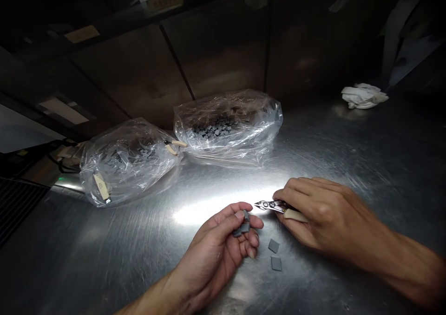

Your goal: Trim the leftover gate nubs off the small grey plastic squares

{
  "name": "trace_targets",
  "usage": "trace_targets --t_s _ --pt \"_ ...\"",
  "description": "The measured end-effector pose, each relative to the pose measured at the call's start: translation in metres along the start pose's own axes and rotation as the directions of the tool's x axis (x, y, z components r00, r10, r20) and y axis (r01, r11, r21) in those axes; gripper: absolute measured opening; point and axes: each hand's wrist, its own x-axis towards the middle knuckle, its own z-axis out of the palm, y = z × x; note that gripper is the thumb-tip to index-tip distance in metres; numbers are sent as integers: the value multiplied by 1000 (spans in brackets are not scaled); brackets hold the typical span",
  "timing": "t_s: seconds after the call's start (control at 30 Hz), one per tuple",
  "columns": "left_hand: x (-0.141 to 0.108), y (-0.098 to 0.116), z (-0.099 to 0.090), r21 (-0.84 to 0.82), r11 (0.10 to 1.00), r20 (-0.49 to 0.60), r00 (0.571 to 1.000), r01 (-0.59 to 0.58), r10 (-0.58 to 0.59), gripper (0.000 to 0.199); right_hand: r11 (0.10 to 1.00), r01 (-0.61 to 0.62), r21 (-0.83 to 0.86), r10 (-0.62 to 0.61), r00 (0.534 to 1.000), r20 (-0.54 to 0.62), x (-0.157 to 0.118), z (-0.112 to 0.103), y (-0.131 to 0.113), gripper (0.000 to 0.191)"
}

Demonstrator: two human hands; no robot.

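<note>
Head view: over scratched metal (114, 240) before dark panels (219, 50), curled left hand (218, 243) pinches tiles (245, 228), right hand (324, 213) clasps cutters (277, 206).

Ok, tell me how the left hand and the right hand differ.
The left hand holds small grey pieces; the right hand holds small pliers. The left hand is turned partly palm up, while the right hand shows its back. Both are bare, over the metal table.

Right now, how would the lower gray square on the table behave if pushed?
The gray square is likely stiff, given its straight edges. Lying flat, it probably won't roll or tip. It may slide readily, since the metal table looks shiny.
</note>
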Motion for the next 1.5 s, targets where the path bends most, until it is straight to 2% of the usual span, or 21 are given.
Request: trace_targets --t_s 0.3,0.63,0.97,1.5 --pt "0 0 -1 13 999 29 998 -47 47 9 999 22 45 -23 999 35 -1 -1 -2 13" --pt "0 0 -2 -45 999 9 1000 -22 23 15 996 38 83 -35 999 -42 1 2 -10 20" --pt "1 -1 -2 -25 999 -1 1000 -27 27 23 990 22 142 -18 999 -30 0 4 -12 18" --pt "2 -2 -3 -12 999 15 999 -40 40 21 995 76 65 -73 996 -58 0 2 -13 15"
